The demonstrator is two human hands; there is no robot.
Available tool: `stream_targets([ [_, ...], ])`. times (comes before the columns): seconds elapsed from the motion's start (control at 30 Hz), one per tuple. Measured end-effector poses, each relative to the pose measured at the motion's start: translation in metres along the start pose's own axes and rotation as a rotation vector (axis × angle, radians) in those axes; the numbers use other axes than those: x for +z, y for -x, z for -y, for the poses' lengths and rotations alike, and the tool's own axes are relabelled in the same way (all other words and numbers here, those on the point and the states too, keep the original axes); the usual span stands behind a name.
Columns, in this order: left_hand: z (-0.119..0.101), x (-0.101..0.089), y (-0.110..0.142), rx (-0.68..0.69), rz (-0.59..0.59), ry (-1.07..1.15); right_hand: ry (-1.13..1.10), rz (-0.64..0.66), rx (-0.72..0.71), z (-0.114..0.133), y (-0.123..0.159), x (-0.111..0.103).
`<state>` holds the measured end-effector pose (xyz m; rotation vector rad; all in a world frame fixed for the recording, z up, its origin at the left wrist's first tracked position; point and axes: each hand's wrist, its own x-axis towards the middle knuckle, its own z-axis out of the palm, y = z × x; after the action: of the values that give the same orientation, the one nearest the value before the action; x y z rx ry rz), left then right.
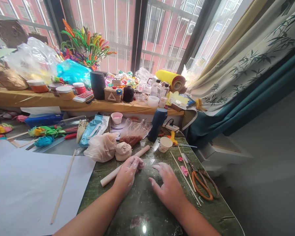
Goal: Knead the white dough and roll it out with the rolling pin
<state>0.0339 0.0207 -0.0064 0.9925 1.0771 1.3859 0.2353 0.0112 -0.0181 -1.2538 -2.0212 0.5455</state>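
Note:
My left hand [128, 173] is closed above the dark green tabletop [139, 203], its fingers curled inward with white residue on them. What they hold, if anything, is hidden. Behind that hand lies a pale rolling pin [110, 176], slanting up to the right. A lump of off-white clay [123, 151] sits just beyond the pin, against a clouded plastic bag [101, 147]. My right hand [167, 184] hovers over the table with thumb and fingers apart and nothing in it. Whitish powder shows on its fingertips too.
Scissors [202, 186] with orange handles and thin wooden sticks [184, 177] lie at the right edge. A paper cup [165, 144] and a dark blue bottle [157, 124] stand behind my hands. White paper [34, 190] covers the left side. Jars and craft items crowd the windowsill [127, 106].

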Motion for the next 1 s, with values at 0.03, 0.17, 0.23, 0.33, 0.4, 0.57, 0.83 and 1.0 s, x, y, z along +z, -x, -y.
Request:
stream_targets([
  [0.03, -0.002, 0.0, 0.0, 0.011, -0.014, -0.012, 0.014, 0.031, -0.004, 0.002, -0.004, 0.004],
  [0.17, -0.006, -0.005, 0.002, 0.096, -0.151, -0.08, 0.057, 0.092, 0.007, 0.011, -0.026, 0.026],
  [0.23, -0.007, -0.007, 0.003, 0.116, -0.192, -0.083, 0.08, 0.11, 0.019, 0.015, -0.036, 0.035],
  [0.33, -0.005, -0.008, 0.003, 0.118, -0.193, -0.078, 0.047, 0.147, 0.019, 0.017, -0.044, 0.042],
  [0.4, -0.004, -0.008, 0.002, 0.122, -0.182, -0.077, -0.098, 0.099, 0.076, 0.016, -0.043, 0.043],
  [0.57, -0.002, -0.008, 0.002, 0.109, -0.162, -0.05, -0.717, 0.006, 0.464, 0.022, -0.037, 0.022],
  [0.83, -0.002, -0.004, 0.003, 0.088, -0.127, -0.03, -0.413, -0.353, 0.023, 0.031, -0.022, -0.063],
  [1.0, 0.0, -0.006, 0.002, 0.076, -0.13, -0.054, -0.058, 0.029, 0.014, 0.0, -0.003, -0.034],
])
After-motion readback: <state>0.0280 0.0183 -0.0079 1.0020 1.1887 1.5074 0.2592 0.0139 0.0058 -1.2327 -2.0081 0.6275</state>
